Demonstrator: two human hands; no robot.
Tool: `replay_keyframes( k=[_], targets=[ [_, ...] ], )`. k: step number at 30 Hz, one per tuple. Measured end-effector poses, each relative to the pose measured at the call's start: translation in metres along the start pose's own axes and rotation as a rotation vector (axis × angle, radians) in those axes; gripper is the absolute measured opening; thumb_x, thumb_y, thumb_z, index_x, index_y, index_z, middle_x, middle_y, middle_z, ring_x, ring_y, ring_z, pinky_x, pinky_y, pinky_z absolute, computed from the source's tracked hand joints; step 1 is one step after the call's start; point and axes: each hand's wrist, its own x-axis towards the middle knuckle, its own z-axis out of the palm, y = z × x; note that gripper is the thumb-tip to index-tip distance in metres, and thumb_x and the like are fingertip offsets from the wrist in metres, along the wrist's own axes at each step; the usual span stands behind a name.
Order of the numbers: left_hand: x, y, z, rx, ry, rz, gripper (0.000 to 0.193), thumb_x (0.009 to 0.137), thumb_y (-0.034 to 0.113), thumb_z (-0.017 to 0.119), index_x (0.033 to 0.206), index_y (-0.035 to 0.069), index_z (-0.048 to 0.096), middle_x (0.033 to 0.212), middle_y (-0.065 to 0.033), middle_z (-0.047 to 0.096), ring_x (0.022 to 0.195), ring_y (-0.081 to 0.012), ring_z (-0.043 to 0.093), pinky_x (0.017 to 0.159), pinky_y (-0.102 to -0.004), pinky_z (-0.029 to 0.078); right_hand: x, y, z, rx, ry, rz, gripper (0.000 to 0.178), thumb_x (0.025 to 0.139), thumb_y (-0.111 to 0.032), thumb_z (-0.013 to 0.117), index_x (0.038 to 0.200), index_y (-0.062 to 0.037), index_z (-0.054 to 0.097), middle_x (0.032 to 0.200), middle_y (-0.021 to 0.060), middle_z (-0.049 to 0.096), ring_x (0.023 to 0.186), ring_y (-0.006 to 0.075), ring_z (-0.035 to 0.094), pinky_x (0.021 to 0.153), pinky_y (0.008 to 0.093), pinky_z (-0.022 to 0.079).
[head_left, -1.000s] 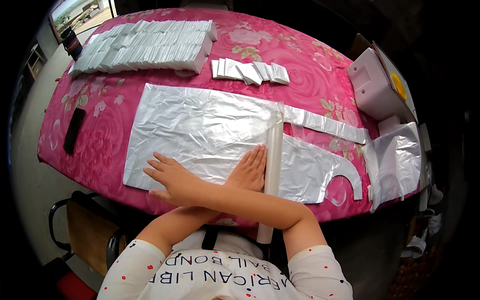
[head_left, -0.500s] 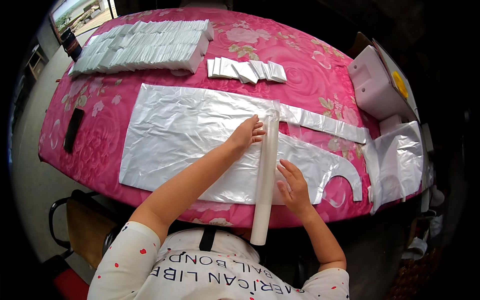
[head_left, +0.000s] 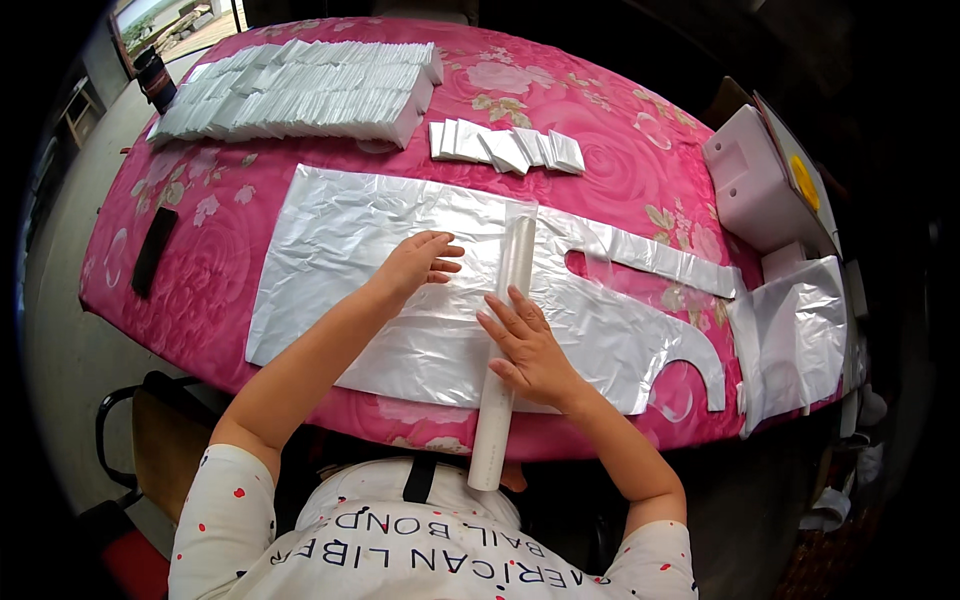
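Note:
A white plastic apron (head_left: pixel 400 240) lies spread and creased across the table, its neck and strap cutouts at the right. Across it, near end past the table edge, rests a long whitish translucent tube (head_left: pixel 492 425). My right hand (head_left: pixel 530 350) lies against the tube with fingers spread and stretched, not wrapped round it. Left of the tube, my left hand (head_left: pixel 418 264) is over the apron with its fingers apart, holding nothing. Whether that hand touches the film, I cannot tell.
Folded white packets (head_left: pixel 300 95) stand in dense rows at the far left; several more packets (head_left: pixel 505 147) lie beside them. A dark bar (head_left: pixel 154 252) lies at left. White plastic sheets (head_left: pixel 790 335) hang at the right edge, below a white foam box (head_left: pixel 755 175).
The tube has moved left across the apron, uncovering the small cutout. My right hand has come left onto the tube; my left hand has moved left, away from it.

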Motion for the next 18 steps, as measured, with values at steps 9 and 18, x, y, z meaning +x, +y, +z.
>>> replay_keyframes(
  k=[9, 18],
  targets=[
    [-0.145, -0.005, -0.114, 0.195, 0.270, 0.108, 0.032, 0.096, 0.020, 0.040, 0.119, 0.001, 0.049, 0.110, -0.0093, 0.060, 0.091, -0.0126, 0.056, 0.078, -0.0254, 0.044, 0.093, -0.084, 0.017, 0.396, -0.171, -0.429, 0.048, 0.090, -0.038, 0.045, 0.126, -0.0064, 0.048, 0.133, 0.0123, 0.044, 0.127, 0.0311, 0.035, 0.104, 0.0436, 0.027],
    [-0.261, -0.039, -0.139, 0.114, 0.391, 0.022, 0.029, 0.094, 0.016, 0.041, 0.119, 0.002, 0.050, 0.110, -0.0070, 0.059, 0.092, -0.0129, 0.055, 0.081, -0.0266, 0.044, 0.135, -0.046, 0.058, -0.074, -0.166, -0.319, 0.058, 0.087, -0.039, 0.048, 0.137, -0.0128, 0.035, 0.146, 0.0083, 0.025, 0.136, 0.0269, 0.018, 0.111, 0.0422, 0.013]
  ],
)
